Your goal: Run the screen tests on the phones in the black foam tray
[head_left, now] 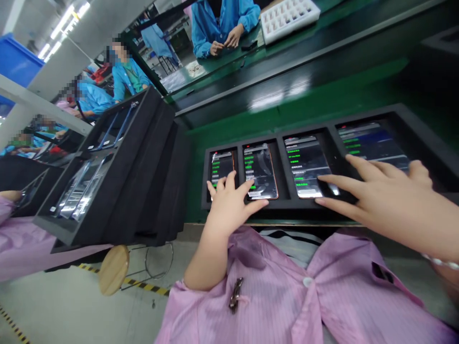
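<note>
In front of me lies a black foam tray [281, 168] whose slots hold several smartphones, screens up, with green and white lines of text lit. My left hand [229, 203] is spread over the leftmost phone [223, 160] and the lower left corner of the second phone [263, 167]. Fingers apart, my right hand [380, 191] reaches over the tray from the right. Its thumb and a finger are near the lower right of the third phone [308, 165], while other fingers lie over the rightmost phone [373, 143]. Neither hand grips anything.
At the left stands a tall stack of black foam trays [143, 191] with more phones on top. Across the green bench [229, 124], a person in blue [225, 21] works beside a white compartment tray [290, 21]. A wooden stool [114, 270] stands on the floor.
</note>
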`<state>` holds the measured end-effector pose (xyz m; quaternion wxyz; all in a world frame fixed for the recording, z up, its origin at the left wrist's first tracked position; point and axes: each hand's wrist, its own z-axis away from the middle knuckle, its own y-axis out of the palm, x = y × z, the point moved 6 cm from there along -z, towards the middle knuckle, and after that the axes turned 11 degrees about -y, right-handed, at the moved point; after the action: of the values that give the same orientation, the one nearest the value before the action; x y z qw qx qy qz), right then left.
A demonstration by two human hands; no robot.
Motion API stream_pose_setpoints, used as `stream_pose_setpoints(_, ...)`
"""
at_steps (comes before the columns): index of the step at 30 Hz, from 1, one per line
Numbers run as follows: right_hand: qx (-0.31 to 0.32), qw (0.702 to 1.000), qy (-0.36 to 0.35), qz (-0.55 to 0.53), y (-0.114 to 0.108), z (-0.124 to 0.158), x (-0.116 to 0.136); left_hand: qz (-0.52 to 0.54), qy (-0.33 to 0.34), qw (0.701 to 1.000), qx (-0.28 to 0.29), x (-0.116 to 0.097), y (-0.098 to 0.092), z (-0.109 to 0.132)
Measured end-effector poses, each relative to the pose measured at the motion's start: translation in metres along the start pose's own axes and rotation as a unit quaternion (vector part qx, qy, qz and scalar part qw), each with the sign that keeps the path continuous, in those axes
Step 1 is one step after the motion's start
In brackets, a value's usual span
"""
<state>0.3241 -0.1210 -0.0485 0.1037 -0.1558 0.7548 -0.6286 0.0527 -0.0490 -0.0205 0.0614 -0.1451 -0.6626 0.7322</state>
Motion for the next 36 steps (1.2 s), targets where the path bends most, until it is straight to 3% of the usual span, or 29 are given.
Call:
stream_pose_setpoints(3,0.111,0.987,0.112,0.031,0.000,-0.036,-0.019,0.017,-0.033,0.999,-0.007,-0.002,-0.004,-0.039)
stream_pose_setpoints(6,0.147,0.970,0.191,0.009,0.001,-0.064,-0.039,0.030,-0.073,0.997,0.011,-0.003,-0.007,-0.074)
stream_pose_setpoints(8,0.150,0.967,0.208,-0.011,0.004,-0.072,-0.047,0.035,-0.089,0.995,0.021,-0.004,-0.008,-0.084)
stream_pose_setpoints(10,0.118,0.974,0.193,-0.019,0.005,-0.068,-0.045,0.039,-0.090,0.995,-0.007,-0.006,-0.013,-0.079)
stream_pose_setpoints(14,-0.077,0.993,0.094,0.012,-0.008,-0.040,-0.016,0.036,-0.073,0.987,-0.138,-0.004,-0.028,-0.036)
stream_pose_setpoints(16,-0.128,0.990,0.056,0.018,-0.008,-0.026,0.000,0.027,-0.060,0.986,-0.154,-0.001,-0.027,-0.018)
stream_pose_setpoints(19,-0.132,0.990,0.039,0.010,0.000,-0.019,0.011,0.011,-0.046,0.990,-0.131,0.004,-0.014,-0.010)
stream_pose_setpoints(24,-0.106,0.994,0.037,0.005,0.005,-0.025,0.015,0.023,-0.029,0.994,-0.098,0.011,0.010,-0.022)
stream_pose_setpoints(32,-0.088,0.996,0.029,0.016,0.006,-0.027,0.015,0.057,-0.010,0.996,-0.067,0.008,0.014,-0.026)
stream_pose_setpoints(34,-0.126,0.992,0.016,0.019,0.001,-0.023,0.018,0.055,0.034,0.994,-0.093,0.003,0.010,-0.019)
stream_pose_setpoints(36,-0.179,0.983,-0.041,0.022,-0.007,-0.019,0.026,0.048,0.120,0.984,-0.124,-0.005,0.007,-0.009)
